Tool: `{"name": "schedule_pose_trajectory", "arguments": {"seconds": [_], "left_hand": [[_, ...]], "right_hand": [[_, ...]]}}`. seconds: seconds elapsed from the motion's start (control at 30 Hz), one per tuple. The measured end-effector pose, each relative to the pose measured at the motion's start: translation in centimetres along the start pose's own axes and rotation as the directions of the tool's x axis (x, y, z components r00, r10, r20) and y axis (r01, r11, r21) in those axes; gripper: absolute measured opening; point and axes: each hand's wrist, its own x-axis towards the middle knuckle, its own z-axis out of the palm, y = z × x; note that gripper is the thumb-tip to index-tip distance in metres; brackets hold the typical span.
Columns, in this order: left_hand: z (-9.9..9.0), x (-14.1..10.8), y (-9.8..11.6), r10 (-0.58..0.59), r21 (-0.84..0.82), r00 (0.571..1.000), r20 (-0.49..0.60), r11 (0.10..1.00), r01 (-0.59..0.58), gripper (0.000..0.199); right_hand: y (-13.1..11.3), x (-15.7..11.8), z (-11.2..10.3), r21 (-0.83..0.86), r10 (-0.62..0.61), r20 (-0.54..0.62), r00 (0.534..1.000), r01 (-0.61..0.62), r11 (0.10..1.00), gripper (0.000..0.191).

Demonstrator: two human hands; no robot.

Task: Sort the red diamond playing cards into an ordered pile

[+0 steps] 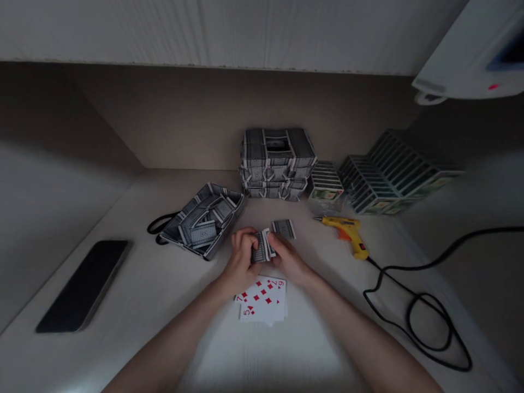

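Pinching thin, grey-patterned rectangular cards (258,251), both hands (242,256) (289,258) near flat white cards (264,312) with red diamonds.

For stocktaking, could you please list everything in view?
Smartphone: one, black, left
Open patterned box: one, grey, left
Loose cards: several, grey, inside
Strap: one, black, beside box
Stacked boxes: at least two, grey, back
Card packs: many, green, back right
Glue gun: one, yellow, right
Cord: one, black, right
Face-up cards: several, white, front
Face-down card: one, grey, centre
Held cards: several, grey, centre
Device: one, white, top right
Tabletop: one, pale, underneath
Left hand, right hand: both bare, centre
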Motion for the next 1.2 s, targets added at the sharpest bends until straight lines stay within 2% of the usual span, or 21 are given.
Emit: {"name": "schedule_pose_trajectory", "arguments": {"seconds": [0.57, 0.83, 1.03, 1.2], "left_hand": [[0.2, 0.0, -0.1, -0.007, -0.010, 0.999, -0.050, 1.000, 0.006, 0.036], [0.3, 0.0, 0.0, 0.019, 0.013, 0.997, -0.069, 1.000, -0.018, 0.035], [0.3, -0.2, 0.3, 0.045, 0.089, 0.999, -0.015, 0.995, -0.044, 0.029], [0.3, -0.3, 0.6, 0.060, 0.096, 0.998, 0.002, 0.994, -0.060, 0.032]], "right_hand": [[0.3, 0.2, 0.0, 0.021, -0.005, -0.017, 1.000, 0.006, 1.000, 0.029], [0.0, -0.1, 0.1, -0.168, -0.049, 0.026, 0.998, 0.052, 0.984, 0.028], [-0.6, -0.4, 0.1, -0.005, 0.045, 0.055, 0.997, -0.045, 0.999, 0.028], [-0.7, -0.3, 0.0, 0.075, 0.076, 0.030, 0.997, -0.078, 0.994, 0.029]]}}
